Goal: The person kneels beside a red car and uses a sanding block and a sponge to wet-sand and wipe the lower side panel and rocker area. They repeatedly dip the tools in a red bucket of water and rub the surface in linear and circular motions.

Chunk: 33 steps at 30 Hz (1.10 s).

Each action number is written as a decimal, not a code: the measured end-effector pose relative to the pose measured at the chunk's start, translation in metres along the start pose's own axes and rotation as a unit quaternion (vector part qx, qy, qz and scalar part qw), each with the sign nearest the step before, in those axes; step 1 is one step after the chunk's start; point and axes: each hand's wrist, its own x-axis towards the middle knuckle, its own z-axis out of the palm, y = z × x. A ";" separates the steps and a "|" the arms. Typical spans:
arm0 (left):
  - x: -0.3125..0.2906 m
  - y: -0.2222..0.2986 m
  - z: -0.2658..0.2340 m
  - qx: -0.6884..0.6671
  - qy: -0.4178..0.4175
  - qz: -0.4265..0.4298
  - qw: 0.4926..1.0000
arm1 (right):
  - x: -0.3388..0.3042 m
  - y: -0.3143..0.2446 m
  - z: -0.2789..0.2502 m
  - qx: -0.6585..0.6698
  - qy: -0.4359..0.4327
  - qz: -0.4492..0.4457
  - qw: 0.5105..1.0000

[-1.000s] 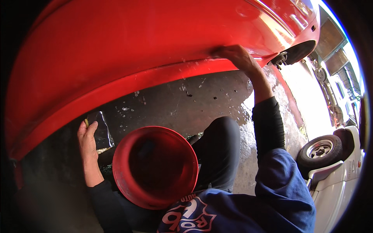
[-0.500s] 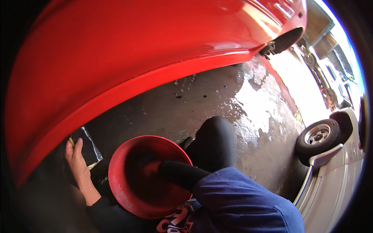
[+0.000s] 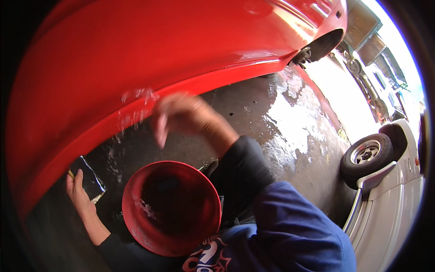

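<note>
A red car body panel (image 3: pixel 108 68) curves across the far side. In front of its lower edge is my right hand (image 3: pixel 181 113), smeared by motion, with water drops flying beside it toward the panel. I cannot make out whether its fingers hold anything. Below that hand stands a red bucket (image 3: pixel 128 206) with dark water (image 3: pixel 181 199) inside and a dark block-like shape in it. At the left, near the panel's bottom edge, my left hand (image 3: pixel 81 197) is closed with a thin yellow strip (image 3: pixel 71 173) showing at its fingertips; the rest of that thing is hidden.
Wet dark concrete floor (image 3: pixel 253 118) shines with puddles. At the right stands a pale vehicle (image 3: pixel 385 204) with an exposed wheel (image 3: pixel 367 155). An empty wheel arch (image 3: pixel 317 49) opens at the red car's far end. My dark-clothed leg is beside the bucket.
My right hand has come out of the bucket and swung up and away to the panel, throwing water. The left hand stays low at the left, still gripping the strip.
</note>
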 end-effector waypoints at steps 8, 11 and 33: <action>-0.002 -0.007 0.003 0.087 -0.021 -0.024 0.996 | -0.127 -0.203 -0.188 -0.222 0.635 -0.402 0.621; 0.002 -0.009 0.004 0.124 -0.032 -0.040 0.991 | -0.152 -0.243 -0.249 -0.306 0.722 -0.274 0.557; -0.012 0.013 0.009 0.019 0.028 0.039 0.999 | 0.127 0.162 0.030 0.401 0.325 -0.146 0.844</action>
